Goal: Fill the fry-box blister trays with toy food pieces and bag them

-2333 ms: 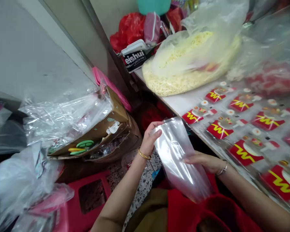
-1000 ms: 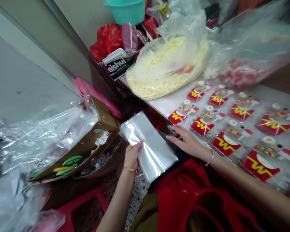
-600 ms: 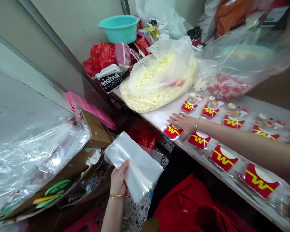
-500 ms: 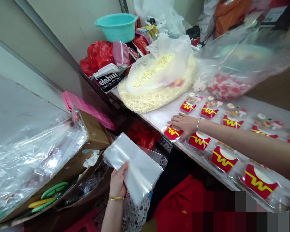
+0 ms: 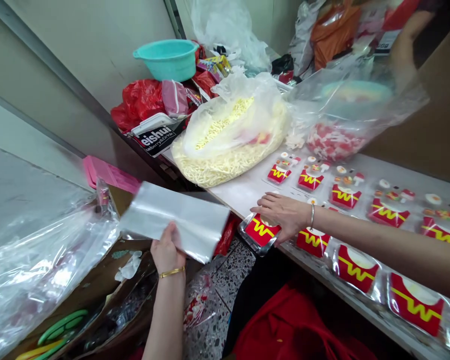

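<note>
My left hand [image 5: 168,252], with a gold bangle at the wrist, grips a stack of clear plastic bags [image 5: 198,217]. The stack is held nearly flat, left of the table, with the thumb on top. At the table's edge my right hand [image 5: 285,212], wearing a silver bangle, has its fingers over the top of a clear plastic packet [image 5: 261,231] and its thumb at the near side. This packet has a red fry-box shape with a yellow zigzag and sticks out past the edge. Similar packets [image 5: 345,196] lie in two rows on the white table [image 5: 240,192].
A large bag of pale yellow strips [image 5: 225,167] and a bag of red-and-white pieces [image 5: 333,142] stand behind the packets. Farther back is a turquoise basin [image 5: 168,60]. A cardboard box [image 5: 93,270] with plastic sheets is at left. A co-worker's arm [image 5: 405,55] shows at top right.
The stack of bags has moved up and left with my left hand and turned flatter. Under my right hand the packet has slid a little left, farther over the edge. The view has shifted.
</note>
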### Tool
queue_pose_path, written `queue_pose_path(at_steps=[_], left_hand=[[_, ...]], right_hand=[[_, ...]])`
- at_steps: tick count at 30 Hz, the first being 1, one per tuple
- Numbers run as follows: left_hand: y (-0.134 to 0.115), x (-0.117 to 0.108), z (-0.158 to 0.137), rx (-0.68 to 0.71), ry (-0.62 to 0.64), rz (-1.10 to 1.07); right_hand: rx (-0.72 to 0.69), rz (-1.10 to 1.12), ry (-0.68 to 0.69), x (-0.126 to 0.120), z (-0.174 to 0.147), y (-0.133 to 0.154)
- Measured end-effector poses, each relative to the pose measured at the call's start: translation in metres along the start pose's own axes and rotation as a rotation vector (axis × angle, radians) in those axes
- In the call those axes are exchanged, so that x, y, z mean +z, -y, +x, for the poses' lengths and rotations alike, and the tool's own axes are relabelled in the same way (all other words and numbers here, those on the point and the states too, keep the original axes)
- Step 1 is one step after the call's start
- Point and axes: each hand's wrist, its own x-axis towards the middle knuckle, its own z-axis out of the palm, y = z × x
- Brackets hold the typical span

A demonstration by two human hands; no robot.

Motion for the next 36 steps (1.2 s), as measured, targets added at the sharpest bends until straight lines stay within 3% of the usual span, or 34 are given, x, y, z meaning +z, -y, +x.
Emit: queue_pose_path(at_steps=[2,4,7,11,14,18,20,24,26,28,30,33,36], left_hand=[[0.0,0.024,0.01,0.115,-0.046,-0.064],[0.011,0.047,0.01,0.138,-0.013,-0.058],[0.047,0.082,-0.013,0.056,0.17,0.029],[0.105,0.123,-0.058,-0.104,0.357,0.232],[0.126,0.138,-0.073,-0.163,0.47,0.459],[0.109,0.133,-0.061,-0.238,0.656,0.692],[0.088,0.126,-0.053,-0.112,0.742,0.9],[0.064,0.131,-0.067,0.633,1.013,1.293],[0.071,0.142,-0.088,0.864,1.234,1.293],[0.089,0.155,-0.108,0.948,1.42,1.275],[0.111,0.165,-0.121,0.947,1.509,1.287],[0.135,0.173,-0.123,0.932,1.53,1.305],[0.144,0.175,-0.116,0.92,1.523,1.268]], right_hand=[[0.042,0.016,-0.024,-0.018,-0.004,0.022],[0.114,0.042,-0.032,-0.031,-0.019,0.045],[0.277,0.072,-0.025,-0.034,-0.062,0.068],[0.532,0.022,-0.071,-0.015,-0.13,0.075],[0.694,-0.028,-0.12,-0.003,-0.172,0.076],[0.819,-0.097,-0.166,0.005,-0.208,0.085],[0.853,-0.119,-0.178,0.009,-0.217,0.09],[0.881,-0.125,-0.192,0.018,-0.223,0.092],[0.877,-0.144,-0.2,0.02,-0.221,0.09],[0.87,-0.17,-0.202,0.019,-0.218,0.086],[0.877,-0.185,-0.195,0.016,-0.215,0.083],[0.912,-0.159,-0.177,0.013,-0.214,0.078],[0.952,-0.109,-0.169,0.014,-0.211,0.072]])
